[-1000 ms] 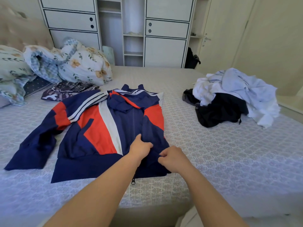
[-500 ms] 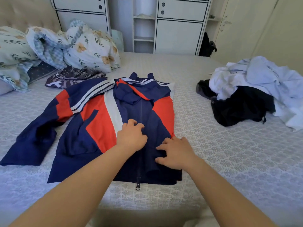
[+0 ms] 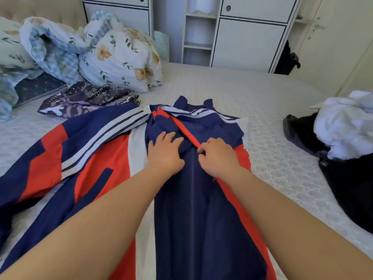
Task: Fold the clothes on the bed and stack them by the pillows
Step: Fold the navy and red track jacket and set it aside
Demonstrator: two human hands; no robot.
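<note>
**Both hands on the jacket at frame centre**

Spread flat across the bed [image 3: 222, 85], filling the centre and lower half of the frame: navy, red and white jacket [image 3: 113, 168], one sleeve flung out toward the left edge, the other side already folded in over the front. Left hand [image 3: 164, 153] laid flat on the navy fabric just under the collar, fingers [image 3: 169, 138] straight and slightly spread, holding nothing. Right hand [image 3: 219, 156] just beside it, fingers curled, thumb and forefinger pinching the red edge of the jacket's front where it meets the zip line.

No true containers on the bed; in the upper middle, white wardrobe [image 3: 252, 27] with closed doors and an open shelf column, contents too faint to tell.

Bare bedspread to the right of the jacket, between it and the right-edge heap; also beyond the collar toward the wardrobe. Near edge of the bed hidden under the forearms.

Upper left: floral pillows [image 3: 121, 55] bunched with a blue checked quilt [image 3: 52, 49]. Just below them, touching the outflung sleeve's upper edge, a dark patterned garment [image 3: 86, 98] lying flat. Right edge of the frame: pile of unfolded clothes [image 3: 343, 134], white pieces on top of black ones, well apart from the jacket
</note>
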